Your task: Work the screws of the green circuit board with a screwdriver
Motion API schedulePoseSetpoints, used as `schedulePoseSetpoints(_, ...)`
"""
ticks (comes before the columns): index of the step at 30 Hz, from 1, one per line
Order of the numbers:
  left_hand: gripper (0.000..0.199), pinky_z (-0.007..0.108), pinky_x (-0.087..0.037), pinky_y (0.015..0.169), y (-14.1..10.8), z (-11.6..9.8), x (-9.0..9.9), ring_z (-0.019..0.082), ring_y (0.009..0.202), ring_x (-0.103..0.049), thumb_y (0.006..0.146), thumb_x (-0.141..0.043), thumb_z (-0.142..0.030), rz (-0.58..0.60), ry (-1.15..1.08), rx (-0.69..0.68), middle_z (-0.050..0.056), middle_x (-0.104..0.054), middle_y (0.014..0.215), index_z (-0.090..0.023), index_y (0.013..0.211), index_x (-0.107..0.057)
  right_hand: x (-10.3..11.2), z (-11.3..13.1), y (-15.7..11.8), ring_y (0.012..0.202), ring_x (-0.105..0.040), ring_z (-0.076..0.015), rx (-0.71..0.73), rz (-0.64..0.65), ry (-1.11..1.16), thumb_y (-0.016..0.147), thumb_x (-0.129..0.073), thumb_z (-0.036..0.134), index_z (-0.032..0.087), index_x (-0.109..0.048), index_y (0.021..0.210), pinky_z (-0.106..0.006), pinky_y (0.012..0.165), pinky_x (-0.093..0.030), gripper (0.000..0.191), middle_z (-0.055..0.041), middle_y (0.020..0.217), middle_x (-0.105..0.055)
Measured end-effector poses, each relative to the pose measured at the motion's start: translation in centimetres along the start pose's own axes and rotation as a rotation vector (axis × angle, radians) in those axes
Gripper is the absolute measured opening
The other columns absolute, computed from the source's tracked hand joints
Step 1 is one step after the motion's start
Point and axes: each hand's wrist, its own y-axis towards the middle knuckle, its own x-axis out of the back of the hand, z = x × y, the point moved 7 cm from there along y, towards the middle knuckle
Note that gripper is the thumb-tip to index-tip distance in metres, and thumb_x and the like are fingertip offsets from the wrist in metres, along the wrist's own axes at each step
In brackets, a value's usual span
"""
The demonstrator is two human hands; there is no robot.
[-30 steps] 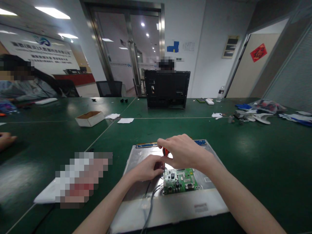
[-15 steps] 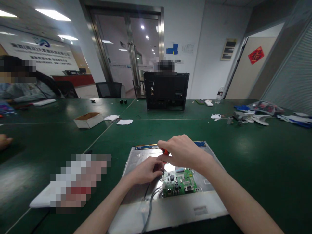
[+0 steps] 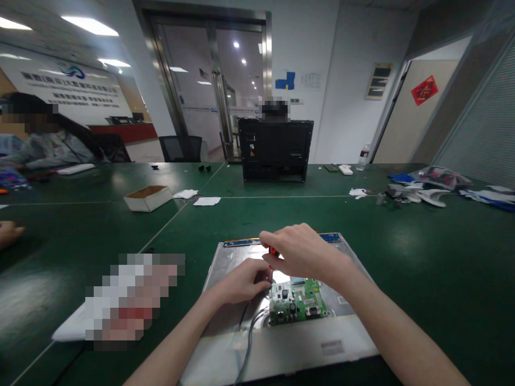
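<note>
My right hand (image 3: 308, 249) is wrapped round the red and black handle of a screwdriver (image 3: 273, 251), held upright over the upper left corner of a green circuit board (image 3: 295, 301). My left hand (image 3: 245, 281) is closed, its fingertips pinched low by the screwdriver at that same corner. What lies between those fingertips is hidden, as is the screwdriver's tip. The board sits on the silvery back of a flat display panel (image 3: 225, 268). A grey cable (image 3: 248, 343) runs from the board's left side down over the panel, and a blue strip board (image 3: 330, 237) lines its far edge.
Left of the panel lies a white packet (image 3: 70, 324), partly blurred out. Beyond stand an open white box (image 3: 148, 199) and a black monitor housing (image 3: 277, 150) with a person behind it. Another person's hand (image 3: 10, 234) rests at far left. Scraps and bags (image 3: 438, 179) lie at right.
Almost nothing differs. The whole view has shifted a few pixels; both my hands keep their place over the board, and the other person's hand at far left shows slightly more.
</note>
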Motion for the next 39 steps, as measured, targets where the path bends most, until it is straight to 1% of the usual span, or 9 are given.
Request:
schedulePoseSetpoints(5,0.002,0.023,-0.036,0.056,0.03,-0.07,-0.10,0.014,0.061,-0.049,0.071,-0.054,-0.015,0.003,-0.027,-0.017,-0.002,-0.054,0.064,-0.017,0.071,-0.053,0.23,0.33,-0.20,0.060,-0.054,-0.0127,0.026,-0.018,0.038,0.080,-0.052,0.024,0.017,-0.051,0.096,-0.027,0.047,-0.017,0.018,-0.0028,0.082,-0.068)
schedulePoseSetpoints(10,0.004,0.024,-0.036,0.056,-0.12,-0.13,-0.03,0.013,0.061,-0.049,0.073,-0.054,-0.015,-0.017,-0.030,-0.023,-0.002,-0.054,0.066,-0.016,0.076,-0.055,0.02,0.02,0.06,0.059,-0.054,-0.0128,0.005,-0.007,-0.004,0.087,-0.047,0.032,0.020,-0.053,0.091,-0.028,0.048,-0.015,0.013,-0.0019,0.076,-0.067)
schedulePoseSetpoints(13,0.003,0.024,-0.036,0.056,-0.11,-0.17,-0.05,0.014,0.060,-0.048,0.072,-0.054,-0.015,-0.010,-0.024,-0.028,-0.002,-0.053,0.065,-0.017,0.075,-0.055,-0.04,0.02,0.02,0.059,-0.053,-0.0123,0.010,0.003,0.009,0.085,-0.048,0.026,0.019,-0.052,0.092,-0.028,0.048,-0.015,0.011,-0.0019,0.078,-0.067)
schedulePoseSetpoints(17,0.006,0.024,-0.035,0.056,-0.06,-0.17,-0.01,0.014,0.060,-0.049,0.069,-0.052,-0.012,-0.006,-0.037,-0.030,-0.003,-0.052,0.064,-0.017,0.072,-0.053,0.27,0.23,-0.35,0.061,-0.054,-0.0128,0.042,-0.012,0.069,0.078,-0.052,0.022,0.018,-0.051,0.096,-0.027,0.048,-0.017,0.018,-0.0033,0.085,-0.067)
schedulePoseSetpoints(24,0.010,0.023,-0.036,0.057,-0.15,-0.39,-0.05,0.014,0.061,-0.050,0.070,-0.052,-0.011,0.013,-0.035,-0.034,-0.002,-0.055,0.067,-0.016,0.078,-0.056,-0.04,-0.26,-0.03,0.061,-0.056,-0.0140,0.013,0.029,0.012,0.088,-0.050,0.040,0.020,-0.055,0.093,-0.027,0.049,-0.017,0.021,-0.0015,0.077,-0.067)
schedulePoseSetpoints(28,0.005,0.023,-0.035,0.056,-0.10,-0.07,-0.05,0.014,0.060,-0.049,0.072,-0.054,-0.014,0.006,-0.008,-0.001,-0.002,-0.054,0.064,-0.016,0.075,-0.057,-0.14,-0.18,0.08,0.062,-0.056,-0.0134,0.005,0.049,0.002,0.088,-0.049,0.030,0.020,-0.054,0.095,-0.028,0.049,-0.017,0.013,-0.0020,0.080,-0.068)
schedulePoseSetpoints(32,0.004,0.023,-0.036,0.056,-0.06,-0.05,-0.11,0.014,0.061,-0.050,0.071,-0.055,-0.014,0.013,-0.033,-0.021,-0.002,-0.055,0.065,-0.017,0.075,-0.055,0.27,0.21,-0.20,0.064,-0.056,-0.0134,0.028,0.024,0.061,0.081,-0.052,0.024,0.018,-0.051,0.102,-0.027,0.048,-0.019,0.021,-0.0029,0.087,-0.068)
schedulePoseSetpoints(35,0.006,0.023,-0.037,0.056,-0.11,-0.33,-0.04,0.014,0.061,-0.050,0.071,-0.054,-0.012,0.012,-0.048,-0.038,-0.002,-0.055,0.066,-0.017,0.075,-0.055,0.38,0.35,-0.25,0.064,-0.057,-0.0139,0.049,0.016,0.069,0.082,-0.054,0.028,0.019,-0.050,0.099,-0.027,0.048,-0.020,0.020,-0.0027,0.087,-0.068)
schedulePoseSetpoints(39,0.007,0.023,-0.037,0.056,-0.17,-0.34,0.03,0.013,0.061,-0.050,0.072,-0.054,-0.013,0.008,-0.045,-0.012,-0.002,-0.055,0.067,-0.017,0.078,-0.057,0.11,-0.04,-0.01,0.063,-0.058,-0.0144,0.012,0.025,0.014,0.089,-0.049,0.036,0.020,-0.052,0.093,-0.027,0.048,-0.018,0.018,-0.0020,0.080,-0.068)
